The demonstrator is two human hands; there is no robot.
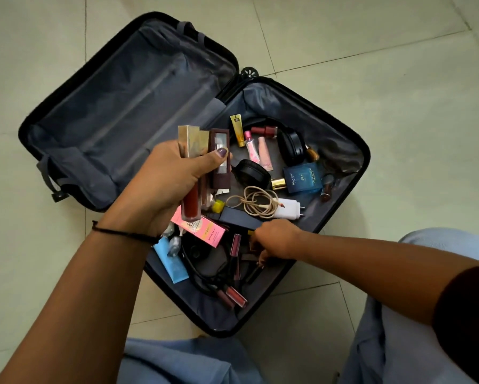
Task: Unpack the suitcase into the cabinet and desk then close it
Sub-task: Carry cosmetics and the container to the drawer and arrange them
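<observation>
**Left hand full, right hand down in the suitcase**

Nearest me, my knees in blue cloth [183, 358] flank the near corner of the suitcase [260, 101], which lies flat open on the floor [399, 79].

My right hand [277, 239] reaches into the suitcase's near end, fingers curled down among dark lipstick tubes [236, 296]. I cannot tell whether they have closed on anything.

My left hand [166, 184] is raised over the middle of the suitcase, clamped round a bunch of slim boxes [195, 139] and a red gloss [190, 202], thumb pressed across the front (a black thread sits on that wrist).

Under that hand, in the filled half, lie a pink box [205, 228] and a blue tube [171, 261]. Further in are a coiled cable [256, 202] touching a white charger [288, 209], then a blue perfume box [303, 177], a round black case [253, 171], black headphones [291, 146] and a yellow tube [237, 130].

The suitcase's other half [127, 106], to the far left, shows only grey lining. A wheel [249, 72] pokes out at the far hinge.
</observation>
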